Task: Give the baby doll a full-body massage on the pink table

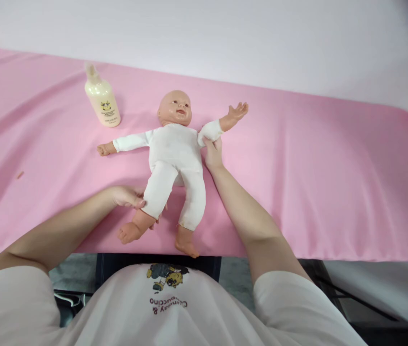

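Note:
A baby doll with a white cloth body and bare plastic head, hands and feet lies face up on the pink cloth. Its head points away from me and its feet reach toward the near edge. My left hand is wrapped round the doll's lower leg on the left, the thumb on top and the fingers partly hidden beneath. On the other side, my right hand grips the doll's upper arm beside its shoulder. That arm is raised, with the plastic hand spread. The doll's other arm lies stretched out to the left.
A cream pump bottle with a cow picture on its label stands beyond the doll at the left. The pink cloth covers the table and drops at the near edge. A small brownish piece lies on the cloth at far left.

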The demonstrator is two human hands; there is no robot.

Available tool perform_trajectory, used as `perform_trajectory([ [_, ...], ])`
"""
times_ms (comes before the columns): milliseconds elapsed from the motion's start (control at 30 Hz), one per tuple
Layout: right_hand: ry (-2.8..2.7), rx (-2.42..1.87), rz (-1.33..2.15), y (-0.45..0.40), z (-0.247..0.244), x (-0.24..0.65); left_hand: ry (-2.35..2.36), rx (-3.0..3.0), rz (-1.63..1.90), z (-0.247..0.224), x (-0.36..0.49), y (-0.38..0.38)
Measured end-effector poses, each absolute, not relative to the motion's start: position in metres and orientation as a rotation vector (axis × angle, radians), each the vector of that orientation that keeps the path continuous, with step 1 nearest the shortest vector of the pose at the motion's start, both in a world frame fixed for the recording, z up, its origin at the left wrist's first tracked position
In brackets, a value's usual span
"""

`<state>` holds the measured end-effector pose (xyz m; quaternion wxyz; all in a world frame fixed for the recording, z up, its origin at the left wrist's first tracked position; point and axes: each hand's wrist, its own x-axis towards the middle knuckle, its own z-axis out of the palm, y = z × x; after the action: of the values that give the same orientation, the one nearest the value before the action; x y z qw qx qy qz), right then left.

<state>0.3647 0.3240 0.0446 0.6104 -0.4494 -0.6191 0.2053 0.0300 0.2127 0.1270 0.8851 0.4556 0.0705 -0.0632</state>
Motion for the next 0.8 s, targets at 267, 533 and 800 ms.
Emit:
perform_trajectory([
  [267,-1.877,-0.876,0.205,0.296,0.083,0.349,0.228,0.756,0.325,0.116,0.035,0.210],
  [533,-1.977,-0.882,0.136,0.294,0.089,0.348,0.278,0.753,0.403,0.117,0.038,0.210],
  [800,-1.741,-0.943,0.337,0.310,0.064,0.357,0.194,0.827,0.197,0.111,0.032,0.215],
])
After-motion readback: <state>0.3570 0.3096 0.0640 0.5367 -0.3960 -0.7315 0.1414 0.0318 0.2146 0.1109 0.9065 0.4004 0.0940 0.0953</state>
